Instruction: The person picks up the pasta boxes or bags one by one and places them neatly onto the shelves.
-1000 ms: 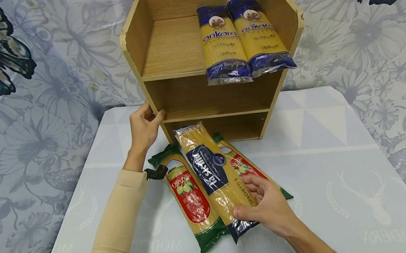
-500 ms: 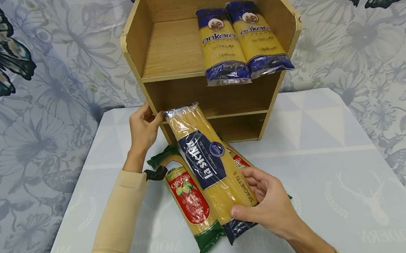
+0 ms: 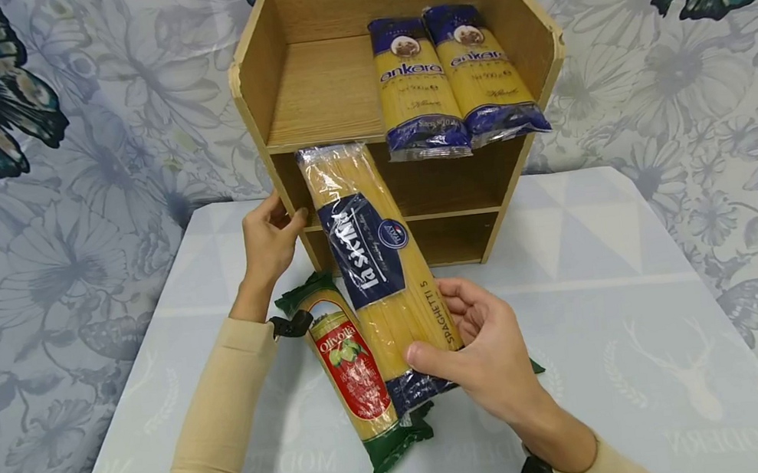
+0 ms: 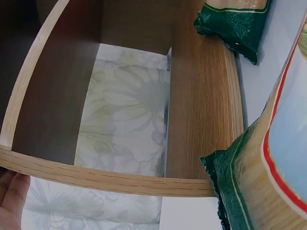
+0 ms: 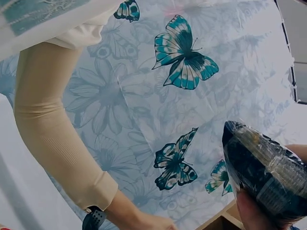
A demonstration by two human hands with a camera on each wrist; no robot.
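Spaghetti [image 3: 383,276] has risen, lower end pinched by right fingers [image 3: 466,291]; left fingers [image 3: 270,207] grip cabinet [image 3: 308,90].

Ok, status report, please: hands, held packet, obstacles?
Right hand gripping navy-labelled spaghetti packet. Left hand holding shelf unit by left edge. Possible snag: ankara packs overhanging top shelf.

On the shelf unit [image 3: 322,92], "ankara" stands on left pack [image 3: 416,92] and right pack [image 3: 487,79]; near, the red-labelled pack [image 3: 351,370] reads "Olivoila", the blue-labelled pack [image 3: 379,275] "SPAGHETTI 5", the worktop [image 3: 601,305] faintly "MODERN".
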